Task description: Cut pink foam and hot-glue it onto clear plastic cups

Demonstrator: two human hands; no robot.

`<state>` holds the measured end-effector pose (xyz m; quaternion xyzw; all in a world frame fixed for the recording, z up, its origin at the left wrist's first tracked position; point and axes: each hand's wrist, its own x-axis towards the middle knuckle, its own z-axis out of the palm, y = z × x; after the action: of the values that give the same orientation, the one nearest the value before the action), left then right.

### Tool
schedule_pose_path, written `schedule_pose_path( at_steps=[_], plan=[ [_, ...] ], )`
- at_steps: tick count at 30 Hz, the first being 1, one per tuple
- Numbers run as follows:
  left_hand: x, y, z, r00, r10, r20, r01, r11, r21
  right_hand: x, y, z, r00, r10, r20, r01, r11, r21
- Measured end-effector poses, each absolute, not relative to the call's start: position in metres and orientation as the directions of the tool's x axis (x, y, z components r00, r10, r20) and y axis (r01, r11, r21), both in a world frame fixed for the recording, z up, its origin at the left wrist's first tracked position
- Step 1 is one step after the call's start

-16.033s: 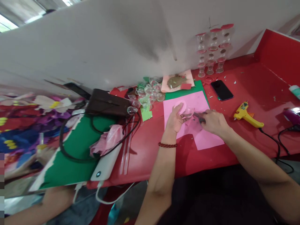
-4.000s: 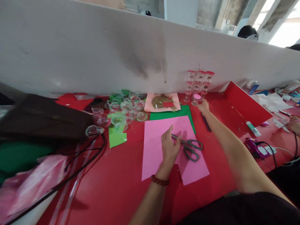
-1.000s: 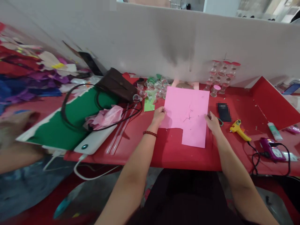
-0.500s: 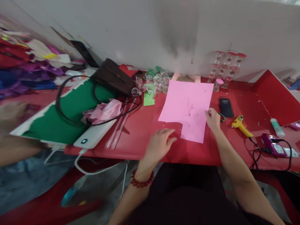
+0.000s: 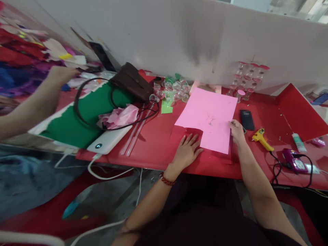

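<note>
A pink sheet of paper (image 5: 212, 109) with its lower left corner cut away lies in front of me, small scraps scattered on its middle. My right hand (image 5: 237, 131) pinches the sheet's right edge between thumb and fingers. Left of the sheet's lower strip, my left hand (image 5: 187, 150) rests palm down with fingers spread, its fingertips close to the cut edge. Beneath the pink paper, a red sheet (image 5: 220, 158) shows along the lower right side. Partly behind my right hand is a green loop, perhaps a scissors handle.
To the right are a black phone-like object (image 5: 247, 119), a yellow glue gun (image 5: 262, 139), a glue tube (image 5: 299, 142) and a purple device (image 5: 294, 160). Clear plastic cups (image 5: 176, 89) stand behind. A brown bag (image 5: 132, 82) and white power bank (image 5: 110, 140) lie left. Another person's arm (image 5: 38, 95) reaches in.
My left hand has come down flat onto the red surface beside the pink paper, fingers spreading. My right hand keeps hold of the right edge. The other person's arm has moved up and forward.
</note>
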<state>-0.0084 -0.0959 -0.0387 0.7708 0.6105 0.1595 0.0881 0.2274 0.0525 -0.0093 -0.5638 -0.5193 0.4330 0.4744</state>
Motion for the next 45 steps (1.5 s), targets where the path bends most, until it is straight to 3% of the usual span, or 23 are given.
schedule_pose_path(
  at_steps=[5, 9, 12, 15, 17, 21, 24, 27, 29, 34, 38, 42, 45],
  plan=[
    [-0.045, -0.09, -0.048, 0.251, 0.958, 0.14, 0.856, -0.287, 0.431, 0.232, 0.041, 0.009, 0.067, 0.998, -0.013, 0.179, -0.024, -0.984],
    [-0.091, -0.112, -0.046, 0.07, 0.97, 0.235, 0.88, -0.171, 0.443, 0.225, 0.028, 0.025, 0.005, 0.998, 0.069, 0.257, 0.065, -0.964],
    [-0.129, -0.143, -0.026, -0.209, 0.926, 0.316, 0.866, 0.025, 0.499, 0.202, 0.011, 0.031, -0.103, 0.988, 0.119, 0.31, 0.146, -0.939],
    [-0.164, -0.176, 0.002, -0.526, 0.773, 0.354, 0.789, 0.288, 0.543, 0.167, -0.014, 0.03, -0.25, 0.959, 0.136, 0.342, 0.219, -0.914],
    [-0.18, -0.194, 0.016, -0.626, 0.706, 0.331, 0.734, 0.39, 0.556, 0.142, -0.038, 0.025, -0.313, 0.936, 0.161, 0.379, 0.279, -0.882],
    [-0.196, -0.214, 0.026, -0.645, 0.692, 0.325, 0.679, 0.323, 0.659, 0.096, -0.101, 0.012, -0.38, 0.881, 0.281, 0.518, 0.454, -0.725],
    [-0.198, -0.215, 0.025, -0.636, 0.693, 0.339, 0.678, 0.292, 0.674, 0.073, -0.142, 0.003, -0.544, 0.776, 0.318, 0.597, 0.625, -0.503],
    [-0.198, -0.211, 0.022, -0.617, 0.713, 0.334, 0.679, 0.266, 0.684, 0.067, -0.159, 0.0, -0.668, 0.649, 0.363, 0.568, 0.76, -0.315],
    [-0.197, -0.207, 0.021, -0.589, 0.732, 0.342, 0.696, 0.244, 0.675, 0.071, -0.157, 0.002, -0.698, 0.595, 0.399, 0.533, 0.803, -0.267],
    [-0.191, -0.199, 0.02, -0.395, 0.803, 0.446, 0.827, 0.1, 0.553, 0.087, -0.143, 0.004, -0.657, 0.6, 0.456, 0.515, 0.799, -0.309],
    [-0.181, -0.196, 0.027, -0.327, 0.742, 0.586, 0.87, -0.006, 0.493, 0.095, -0.139, 0.006, -0.61, 0.643, 0.463, 0.48, 0.765, -0.429],
    [-0.162, -0.183, 0.029, -0.439, 0.613, 0.656, 0.856, 0.063, 0.514, 0.111, -0.103, 0.016, -0.397, 0.82, 0.412, 0.507, 0.57, -0.647],
    [-0.135, -0.161, 0.02, -0.39, 0.724, 0.569, 0.841, 0.029, 0.54, 0.129, -0.046, 0.019, -0.147, 0.91, 0.388, 0.462, 0.41, -0.786]
  ],
)
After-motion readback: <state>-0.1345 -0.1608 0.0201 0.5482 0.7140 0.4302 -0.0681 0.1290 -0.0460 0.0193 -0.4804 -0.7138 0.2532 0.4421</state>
